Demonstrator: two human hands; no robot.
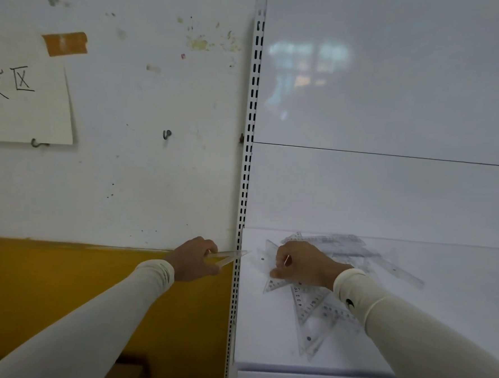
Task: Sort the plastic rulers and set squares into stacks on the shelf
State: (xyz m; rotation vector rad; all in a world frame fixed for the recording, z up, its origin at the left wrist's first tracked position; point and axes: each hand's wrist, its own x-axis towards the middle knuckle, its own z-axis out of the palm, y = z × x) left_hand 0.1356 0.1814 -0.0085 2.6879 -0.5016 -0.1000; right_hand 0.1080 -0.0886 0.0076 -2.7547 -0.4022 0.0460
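Sorting underway: left hand grips a clear set square just left of the shelf; right hand pinches another from the jumbled pile. Next, probably stack matching shapes.

Shop: slotted shelving upright

Hidden under the right hand: the middle of the heap of clear plastic set squares and rulers on the white metal shelf, far rulers blurred past counting, printed scales unreadable; cut off at the left edge: the handwritten white paper sign.
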